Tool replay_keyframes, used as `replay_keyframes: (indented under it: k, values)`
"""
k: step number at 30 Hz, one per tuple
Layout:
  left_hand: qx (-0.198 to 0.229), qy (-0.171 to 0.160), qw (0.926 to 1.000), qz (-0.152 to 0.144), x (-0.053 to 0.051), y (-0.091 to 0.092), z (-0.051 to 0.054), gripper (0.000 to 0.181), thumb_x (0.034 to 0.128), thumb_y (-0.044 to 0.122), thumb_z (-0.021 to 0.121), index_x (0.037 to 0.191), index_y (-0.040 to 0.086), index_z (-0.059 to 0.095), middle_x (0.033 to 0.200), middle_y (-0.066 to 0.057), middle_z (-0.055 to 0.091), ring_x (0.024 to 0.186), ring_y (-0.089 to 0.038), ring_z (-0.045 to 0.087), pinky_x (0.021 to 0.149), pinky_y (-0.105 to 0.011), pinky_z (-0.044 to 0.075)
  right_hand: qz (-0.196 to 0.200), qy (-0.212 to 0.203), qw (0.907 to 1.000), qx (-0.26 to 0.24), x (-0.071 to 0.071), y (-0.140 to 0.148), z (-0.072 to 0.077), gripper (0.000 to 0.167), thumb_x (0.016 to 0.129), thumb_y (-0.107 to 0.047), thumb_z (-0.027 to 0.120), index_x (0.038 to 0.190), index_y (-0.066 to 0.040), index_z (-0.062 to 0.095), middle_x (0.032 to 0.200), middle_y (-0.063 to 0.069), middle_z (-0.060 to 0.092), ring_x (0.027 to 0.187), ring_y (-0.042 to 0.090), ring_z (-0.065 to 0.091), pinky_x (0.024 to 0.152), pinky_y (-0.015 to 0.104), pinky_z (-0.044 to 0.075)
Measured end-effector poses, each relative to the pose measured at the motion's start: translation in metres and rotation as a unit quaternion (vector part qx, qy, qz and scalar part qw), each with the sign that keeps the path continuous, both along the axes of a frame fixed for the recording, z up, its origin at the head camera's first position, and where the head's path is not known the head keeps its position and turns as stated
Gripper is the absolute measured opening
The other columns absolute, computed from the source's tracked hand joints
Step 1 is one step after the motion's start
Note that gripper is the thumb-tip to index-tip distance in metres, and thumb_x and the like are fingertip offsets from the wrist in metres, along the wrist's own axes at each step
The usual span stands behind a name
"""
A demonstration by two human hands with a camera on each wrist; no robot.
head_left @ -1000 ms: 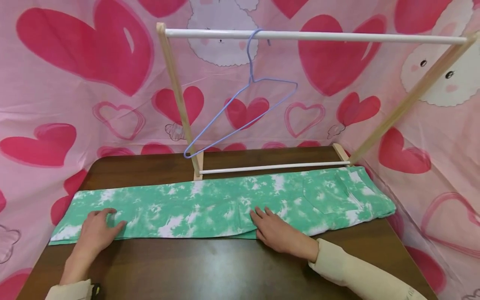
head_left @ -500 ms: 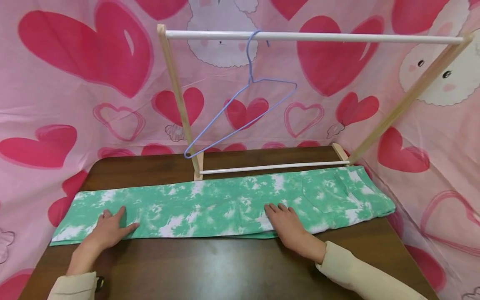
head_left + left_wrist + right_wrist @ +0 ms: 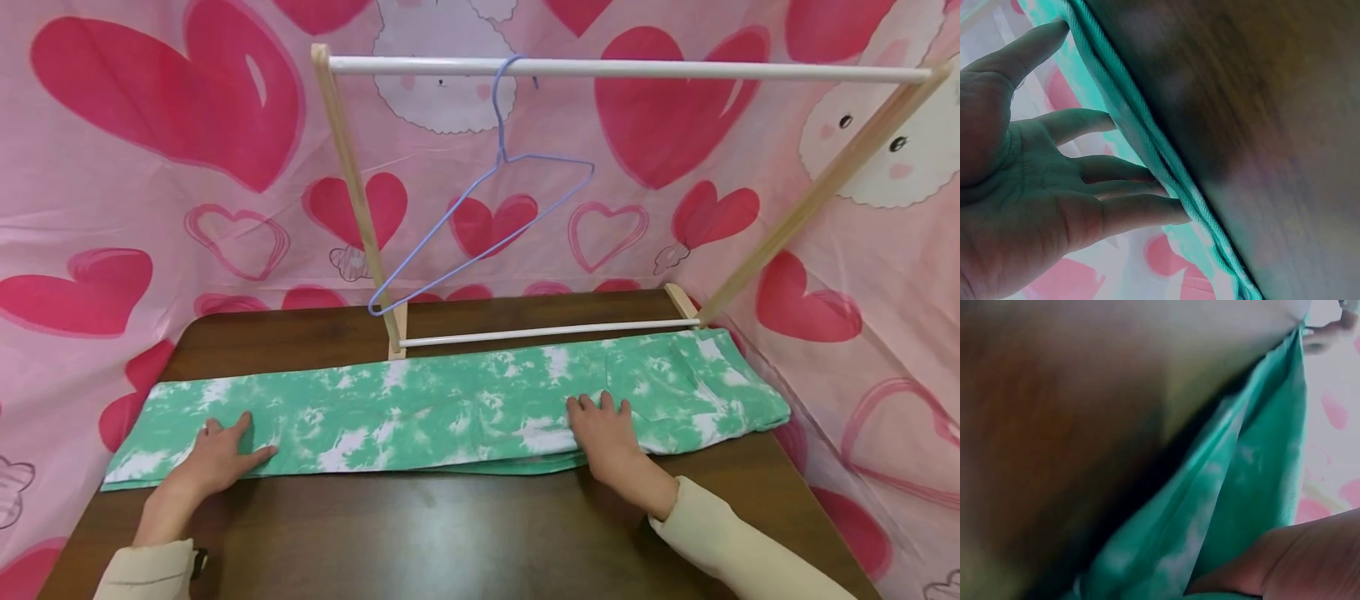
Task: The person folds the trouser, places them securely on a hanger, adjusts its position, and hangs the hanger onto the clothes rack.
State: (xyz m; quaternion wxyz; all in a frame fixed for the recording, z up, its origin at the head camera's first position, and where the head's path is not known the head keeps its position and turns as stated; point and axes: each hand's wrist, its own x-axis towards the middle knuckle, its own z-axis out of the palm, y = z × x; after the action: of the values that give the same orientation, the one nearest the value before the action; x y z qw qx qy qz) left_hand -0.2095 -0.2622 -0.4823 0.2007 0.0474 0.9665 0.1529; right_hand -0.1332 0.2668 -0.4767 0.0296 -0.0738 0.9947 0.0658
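Observation:
Green and white tie-dye trousers (image 3: 442, 408) lie folded lengthwise in a long strip across the table. My left hand (image 3: 215, 460) rests on their left part with fingers spread; in the left wrist view the fingertips of this hand (image 3: 1041, 169) touch the cloth beside its layered edge (image 3: 1141, 131). On the right part, below the pocket, lies my right hand (image 3: 611, 442), fingers on the cloth near the front edge. The right wrist view shows the layers parted beside the right hand (image 3: 1291, 562), its fingertips hidden.
Behind the trousers stands a rack with wooden posts (image 3: 356, 196) and a white top bar (image 3: 637, 70). A blue hanger (image 3: 442, 225) hangs from it. The brown table (image 3: 420, 533) reaches toward me, and a pink heart-patterned cloth (image 3: 165, 250) surrounds its back and sides.
My right hand has slid to the right along the trousers, and the cloth near it has shifted and wrinkled, with more lower layer showing. My left hand moved slightly right, then stayed.

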Motion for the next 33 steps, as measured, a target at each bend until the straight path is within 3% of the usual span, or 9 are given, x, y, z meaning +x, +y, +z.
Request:
replay_keyframes:
  k: [4, 10, 13, 18, 23, 29, 33]
  values:
    - [0.002, 0.000, 1.0000, -0.002, -0.002, -0.001, -0.001, 0.104, 0.0934, 0.055, 0.065, 0.145, -0.024, 0.022, 0.129, -0.059, 0.018, 0.122, -0.070, 0.020, 0.100, -0.078, 0.033, -0.031, 0.024, 0.9992, 0.001, -0.005, 0.012, 0.003, 0.050, 0.075, 0.002, 0.087, 0.118, -0.001, 0.061, 0.112, 0.018, 0.063, 0.108, 0.051, 0.054, 0.093, 0.071, 0.043]
    - [0.002, 0.003, 1.0000, -0.005, -0.004, -0.004, -0.002, 0.107, 0.0913, 0.059, 0.065, 0.145, -0.024, 0.023, 0.129, -0.059, 0.018, 0.120, -0.071, 0.020, 0.098, -0.078, 0.035, -0.061, 0.051, 0.9966, -0.021, -0.006, 0.023, -0.002, 0.040, 0.079, 0.004, 0.083, 0.111, 0.002, 0.059, 0.104, 0.020, 0.064, 0.099, 0.050, 0.055, 0.086, 0.069, 0.046]
    - [0.003, -0.001, 1.0000, -0.003, -0.004, -0.004, -0.002, 0.107, 0.0919, 0.058, 0.065, 0.145, -0.024, 0.022, 0.129, -0.060, 0.017, 0.121, -0.071, 0.019, 0.098, -0.079, 0.034, -0.057, 0.022, 0.9980, -0.014, -0.002, 0.023, -0.001, 0.048, 0.078, 0.003, 0.084, 0.119, 0.003, 0.059, 0.110, 0.020, 0.065, 0.104, 0.050, 0.056, 0.086, 0.070, 0.045]
    - [0.007, -0.009, 0.9999, -0.001, -0.003, -0.003, -0.002, 0.106, 0.0926, 0.057, 0.065, 0.146, -0.024, 0.021, 0.131, -0.060, 0.014, 0.123, -0.073, 0.016, 0.099, -0.080, 0.032, -0.051, -0.061, 0.9968, -0.009, 0.003, 0.027, 0.009, 0.077, 0.073, 0.000, 0.089, 0.140, 0.004, 0.051, 0.131, 0.024, 0.060, 0.122, 0.052, 0.049, 0.093, 0.076, 0.039]
    - [0.007, -0.010, 0.9999, -0.003, -0.003, -0.004, -0.002, 0.108, 0.0918, 0.060, 0.064, 0.146, -0.023, 0.021, 0.132, -0.060, 0.014, 0.123, -0.073, 0.016, 0.099, -0.079, 0.033, -0.052, -0.111, 0.9924, -0.012, 0.006, 0.037, 0.027, 0.090, 0.066, -0.007, 0.096, 0.142, 0.001, 0.049, 0.138, 0.025, 0.056, 0.128, 0.055, 0.045, 0.097, 0.080, 0.032]
    - [0.003, -0.011, 0.9999, -0.001, -0.003, -0.004, -0.001, 0.107, 0.0919, 0.057, 0.066, 0.146, -0.023, 0.021, 0.132, -0.060, 0.014, 0.123, -0.072, 0.016, 0.099, -0.079, 0.033, -0.056, -0.066, 0.9953, -0.041, 0.009, 0.045, 0.033, 0.073, 0.076, 0.001, 0.086, 0.140, 0.002, 0.051, 0.136, 0.027, 0.058, 0.124, 0.058, 0.046, 0.096, 0.082, 0.031]
    - [0.003, -0.011, 0.9999, 0.001, -0.002, -0.005, -0.003, 0.106, 0.0919, 0.057, 0.065, 0.146, -0.022, 0.021, 0.133, -0.060, 0.014, 0.124, -0.072, 0.015, 0.099, -0.079, 0.032, -0.051, -0.056, 0.9963, -0.042, 0.018, 0.044, 0.018, 0.086, 0.070, -0.005, 0.093, 0.143, 0.005, 0.047, 0.140, 0.031, 0.052, 0.124, 0.058, 0.045, 0.088, 0.078, 0.040]
